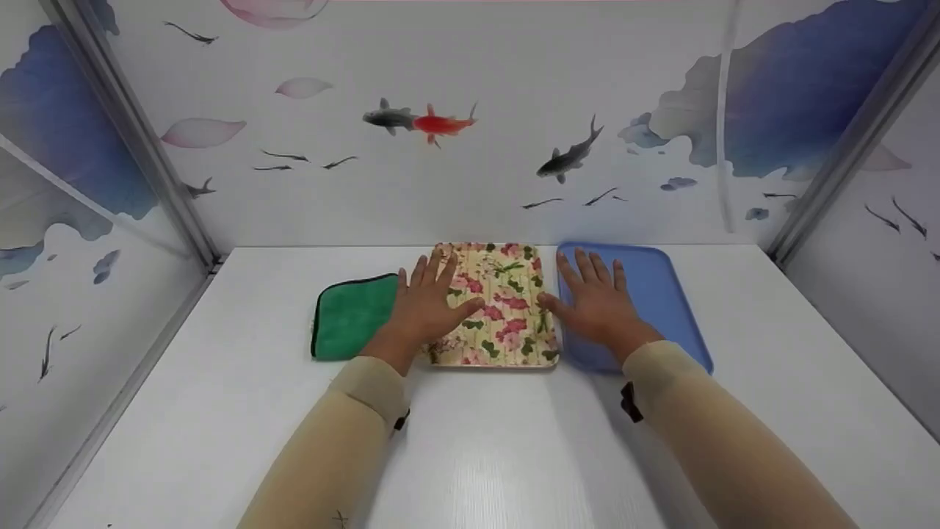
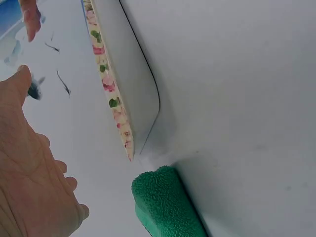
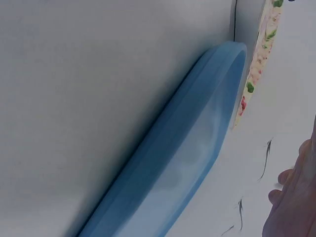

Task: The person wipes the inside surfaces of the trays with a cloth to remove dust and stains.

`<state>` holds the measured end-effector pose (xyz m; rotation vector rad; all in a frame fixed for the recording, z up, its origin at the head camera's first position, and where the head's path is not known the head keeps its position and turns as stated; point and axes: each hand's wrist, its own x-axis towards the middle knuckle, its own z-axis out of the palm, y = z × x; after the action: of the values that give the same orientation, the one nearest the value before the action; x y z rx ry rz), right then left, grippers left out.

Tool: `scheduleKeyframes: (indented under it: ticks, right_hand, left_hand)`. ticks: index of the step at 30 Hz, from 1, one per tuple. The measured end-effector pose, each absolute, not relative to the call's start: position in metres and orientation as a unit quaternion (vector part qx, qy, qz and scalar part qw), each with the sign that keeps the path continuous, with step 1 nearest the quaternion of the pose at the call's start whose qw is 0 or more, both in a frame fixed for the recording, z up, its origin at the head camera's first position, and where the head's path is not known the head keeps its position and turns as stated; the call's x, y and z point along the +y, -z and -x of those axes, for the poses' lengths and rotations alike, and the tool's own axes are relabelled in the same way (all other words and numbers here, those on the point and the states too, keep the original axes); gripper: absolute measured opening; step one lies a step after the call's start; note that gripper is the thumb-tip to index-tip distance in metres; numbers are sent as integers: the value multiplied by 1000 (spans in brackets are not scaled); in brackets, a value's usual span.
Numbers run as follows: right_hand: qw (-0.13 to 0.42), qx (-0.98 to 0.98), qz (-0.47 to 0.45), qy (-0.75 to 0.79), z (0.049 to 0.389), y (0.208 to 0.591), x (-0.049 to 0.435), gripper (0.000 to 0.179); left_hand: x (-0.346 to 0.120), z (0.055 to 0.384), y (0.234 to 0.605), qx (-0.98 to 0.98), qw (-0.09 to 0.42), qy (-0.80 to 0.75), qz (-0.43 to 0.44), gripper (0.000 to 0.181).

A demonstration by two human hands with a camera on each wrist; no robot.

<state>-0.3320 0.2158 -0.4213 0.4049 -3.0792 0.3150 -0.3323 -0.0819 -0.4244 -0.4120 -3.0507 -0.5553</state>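
My left hand, fingers spread and straight, is held above the gap between a green cloth and a flat box-like thing with a floral top. My right hand has its fingers straight too and overlaps the left part of a blue tray in the head view. Both thumbs point inward over the floral top. In the left wrist view, pale sides show beneath the patterned top. The green cloth is folded, with a dark edge. Neither hand holds anything.
All three things stand in a row on a white table, near its back edge. Behind it rises a white wall printed with fish and petals. Side panels meet it at metal posts on the left and right.
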Motion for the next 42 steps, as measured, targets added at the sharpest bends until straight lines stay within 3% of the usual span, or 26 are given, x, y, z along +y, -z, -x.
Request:
scheduleKeyframes:
  ticks: [23,42]
  right_hand:
    - [18,-989,-89,-120,332,432,268,97]
    - [-16,-985,-39,-168,328,438,339,101]
  left_hand:
    - [-131,335,429,-984,-3,168,61,95]
    - [-182,329,435,-983,-27,181,-27,93]
